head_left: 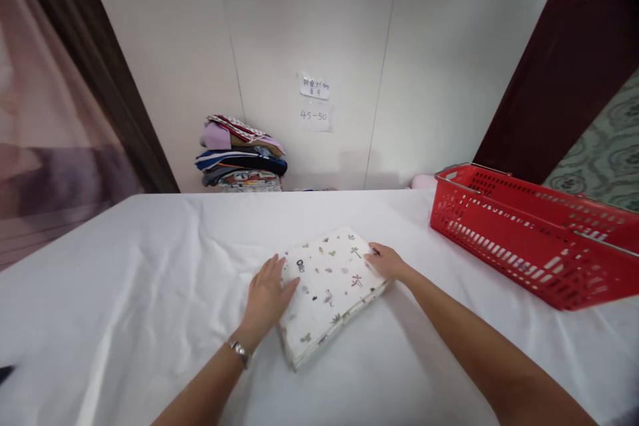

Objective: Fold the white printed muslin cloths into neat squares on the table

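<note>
A folded white cloth with small printed figures [327, 289] lies on the white-covered table [150, 266], a little right of the middle. My left hand [267, 296] rests flat on its left edge with the fingers stretched out, and a watch shows on that wrist. At the cloth's right corner, my right hand [387, 261] touches the fabric with the fingers curled over the edge; whether they pinch the fabric I cannot make out.
A red plastic basket [529, 239] stands on the table at the right. A stack of folded clothes [242, 153] sits against the white wall behind the table, under two paper notes [314, 101]. A dark door frame rises at the right.
</note>
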A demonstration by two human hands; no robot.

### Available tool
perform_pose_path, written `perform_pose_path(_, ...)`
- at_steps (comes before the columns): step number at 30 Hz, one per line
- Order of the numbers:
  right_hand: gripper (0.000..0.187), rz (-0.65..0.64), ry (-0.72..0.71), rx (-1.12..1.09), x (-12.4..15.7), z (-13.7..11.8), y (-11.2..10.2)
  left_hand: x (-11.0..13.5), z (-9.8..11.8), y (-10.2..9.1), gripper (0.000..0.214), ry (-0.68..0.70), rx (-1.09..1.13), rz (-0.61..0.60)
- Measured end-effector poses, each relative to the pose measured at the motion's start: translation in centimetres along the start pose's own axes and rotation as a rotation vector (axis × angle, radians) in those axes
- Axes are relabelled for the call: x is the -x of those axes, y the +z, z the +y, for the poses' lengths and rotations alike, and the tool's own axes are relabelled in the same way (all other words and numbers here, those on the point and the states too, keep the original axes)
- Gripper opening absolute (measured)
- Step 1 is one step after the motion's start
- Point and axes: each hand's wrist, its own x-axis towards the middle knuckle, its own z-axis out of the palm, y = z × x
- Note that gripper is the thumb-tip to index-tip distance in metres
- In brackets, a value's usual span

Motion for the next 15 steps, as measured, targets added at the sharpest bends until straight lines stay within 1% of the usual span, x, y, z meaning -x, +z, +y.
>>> perform_pose_path(1,0.038,-0.026,0.018,-0.028,-1.0,-0.2,0.1,-0.8,-0.5,-0.3,0.059,-0.081,0.014,-0.022)
perform_pose_path(3,0.046,-0.078,0.035,-0.094,-2.7,-0.7,0.2,-2.4,-1.3,-0.7,0.066,-0.198,0.044,-0.063)
perform_pose_path(7,0.073,-0.197,0.126,-0.248,-5.3,-1.5,0.4,-4.6,-2.7,-1.4,0.073,-0.338,0.140,-0.184)
perform_pose_path(10,0.089,-0.271,0.179,-0.345,-6.9,-1.9,0.4,-5.8,-3.5,-2.1,0.067,-0.391,0.240,-0.298)
perform_pose_path(13,0.095,-0.324,0.176,-0.429,-8.2,-2.2,0.4,-6.6,-3.6,-3.1,0.056,-0.429,0.396,-0.430)
perform_pose_path(15,0.096,-0.353,0.170,-0.459,-8.8,-2.5,0.5,-6.7,-3.4,-3.7,0.055,-0.499,0.514,-0.472)
